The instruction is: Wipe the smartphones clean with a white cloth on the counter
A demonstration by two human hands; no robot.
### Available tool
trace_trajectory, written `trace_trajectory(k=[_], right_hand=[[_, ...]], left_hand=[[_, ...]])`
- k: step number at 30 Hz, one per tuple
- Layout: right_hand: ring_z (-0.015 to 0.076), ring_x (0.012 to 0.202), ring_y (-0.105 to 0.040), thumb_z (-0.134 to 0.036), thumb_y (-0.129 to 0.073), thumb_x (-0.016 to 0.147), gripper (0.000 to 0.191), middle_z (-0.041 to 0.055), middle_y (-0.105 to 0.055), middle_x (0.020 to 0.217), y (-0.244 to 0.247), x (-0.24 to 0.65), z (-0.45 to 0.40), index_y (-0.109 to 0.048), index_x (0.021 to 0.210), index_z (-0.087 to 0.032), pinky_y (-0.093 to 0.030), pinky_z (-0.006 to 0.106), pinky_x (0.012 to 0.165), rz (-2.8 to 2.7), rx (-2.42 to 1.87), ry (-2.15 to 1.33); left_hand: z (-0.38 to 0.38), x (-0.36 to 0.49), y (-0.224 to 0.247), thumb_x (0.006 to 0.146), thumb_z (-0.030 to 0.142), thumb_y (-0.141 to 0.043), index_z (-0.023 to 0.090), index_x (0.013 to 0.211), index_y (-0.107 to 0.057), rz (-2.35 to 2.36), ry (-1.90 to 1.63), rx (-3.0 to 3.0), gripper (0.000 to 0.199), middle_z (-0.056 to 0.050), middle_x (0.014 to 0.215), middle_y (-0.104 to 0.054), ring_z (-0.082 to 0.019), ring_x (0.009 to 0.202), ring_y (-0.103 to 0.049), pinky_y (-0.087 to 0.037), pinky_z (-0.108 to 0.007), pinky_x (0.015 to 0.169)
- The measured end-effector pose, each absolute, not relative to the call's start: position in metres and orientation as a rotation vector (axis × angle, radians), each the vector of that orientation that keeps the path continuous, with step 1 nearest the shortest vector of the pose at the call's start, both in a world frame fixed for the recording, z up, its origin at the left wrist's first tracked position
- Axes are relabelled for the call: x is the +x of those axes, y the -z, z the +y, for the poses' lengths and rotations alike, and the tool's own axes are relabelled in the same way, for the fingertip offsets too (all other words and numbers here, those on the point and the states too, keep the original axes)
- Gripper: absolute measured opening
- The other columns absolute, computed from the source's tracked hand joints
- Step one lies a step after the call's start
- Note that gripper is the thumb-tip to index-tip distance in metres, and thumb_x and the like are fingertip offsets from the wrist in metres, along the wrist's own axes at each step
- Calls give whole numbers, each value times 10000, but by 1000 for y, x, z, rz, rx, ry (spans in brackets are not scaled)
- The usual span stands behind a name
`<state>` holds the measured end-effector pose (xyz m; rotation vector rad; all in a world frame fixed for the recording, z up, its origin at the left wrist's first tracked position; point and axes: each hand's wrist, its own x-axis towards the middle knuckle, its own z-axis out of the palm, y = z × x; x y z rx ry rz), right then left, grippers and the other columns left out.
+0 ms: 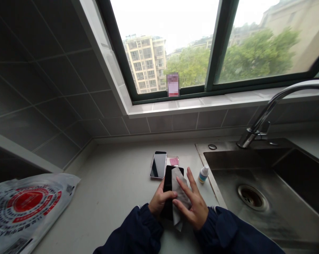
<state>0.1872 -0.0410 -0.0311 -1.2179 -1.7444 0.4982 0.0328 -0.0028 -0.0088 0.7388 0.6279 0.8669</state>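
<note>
My left hand point(160, 200) grips a black phone point(168, 181) by its left side, thumb across its face. A light grey cloth point(177, 208) lies over the phone's right part. On the cloth rests my right hand point(192, 204), fingers spread and fingertips touching the fabric. Just beyond, a second phone point(158, 164) with a light edge lies on the counter, beside a clear case point(176, 157) with a pink piece point(174, 161) on it. A small white-capped bottle point(203, 174) stands right of my right hand, near the sink.
A steel sink point(236, 176) with a curved faucet point(262, 109) is on the right. At the left lies a white plastic bag point(37, 208) with red print on the pale counter point(95, 187). A window and sill run behind, with a small pinkish item point(173, 85) there.
</note>
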Motion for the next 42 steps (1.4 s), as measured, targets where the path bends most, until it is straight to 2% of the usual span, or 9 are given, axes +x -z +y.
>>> trace_trajectory(k=[2, 7, 10, 14, 21, 25, 31, 38, 42], right_hand=[[349, 1449, -202, -266, -578, 899, 589, 76, -60, 1612, 29, 188, -41, -400, 1458, -219, -333, 520, 1131, -1779, -1166, -402], [286, 1395, -358, -100, -490, 904, 519, 109, -493, 1425, 30, 188, -42, -439, 1416, -172, -366, 523, 1116, -2002, -929, -194], [277, 1358, -417, -92, -492, 898, 497, 113, -559, 1359, 30, 189, -43, -456, 1390, -152, -369, 545, 1104, -2086, -896, -133], [278, 1377, -389, -105, -480, 905, 491, 130, -543, 1376, 28, 191, -41, -444, 1394, -119, -377, 540, 1096, -2131, -920, -85], [314, 1433, -269, -210, -477, 931, 491, 130, -372, 1512, 28, 192, -38, -445, 1415, -128, -309, 543, 1125, -2223, -1063, 23], [325, 1444, -230, -271, -448, 951, 551, 129, -302, 1545, 32, 193, -37, -354, 1478, -141, -299, 544, 1121, -2200, -1173, 76], [355, 1456, -166, -290, -426, 959, 607, 151, -222, 1571, 32, 195, -36, -252, 1515, -119, -317, 585, 1085, -2151, -1255, 90], [361, 1446, -200, -293, -445, 955, 626, 152, -248, 1564, 28, 195, -34, -228, 1523, -143, -294, 614, 1087, -2098, -1272, 75], [343, 1405, -314, -248, -464, 943, 552, 134, -332, 1530, 26, 198, -33, -348, 1478, -177, -337, 589, 1088, -1996, -1201, -13]], left_hand=[[-2, 33, 8, 703, 88, -639, 171, 1379, -398, 689, -878, 739, 723, -109, 1082, -686, -243, 906, -657, -478, -356, 828], [-1, 33, 8, 723, 95, -610, 169, 1331, -466, 695, -897, 725, 628, -86, 1047, -695, -232, 910, -653, -465, -339, 846], [0, 32, 10, 728, 94, -591, 151, 1262, -530, 650, -896, 700, 540, -89, 1033, -700, -233, 927, -652, -453, -326, 850], [1, 30, 15, 718, 99, -554, 141, 1248, -567, 590, -918, 637, 532, -80, 1015, -702, -234, 996, -638, -422, -321, 913], [2, 34, 18, 869, 255, -496, 115, 1231, -615, 415, -863, 464, 406, -116, 1187, -671, -261, 1258, -520, -295, -357, 1110], [2, 39, 14, 932, 422, -431, 108, 1289, -582, 301, -865, 437, 499, -129, 1296, -617, -264, 1337, -442, -239, -362, 1153], [-1, 44, 14, 942, 449, -383, 119, 1397, -477, 185, -811, 498, 570, -116, 1446, -488, -275, 1430, -286, -128, -382, 1191], [-5, 41, 15, 927, 519, -385, 146, 1450, -395, 159, -674, 519, 643, -104, 1500, -412, -271, 1456, -215, -120, -375, 1188], [-7, 40, 17, 902, 532, -443, 147, 1439, -412, 131, -642, 478, 662, -117, 1473, -441, -270, 1440, -265, -155, -349, 1181]])
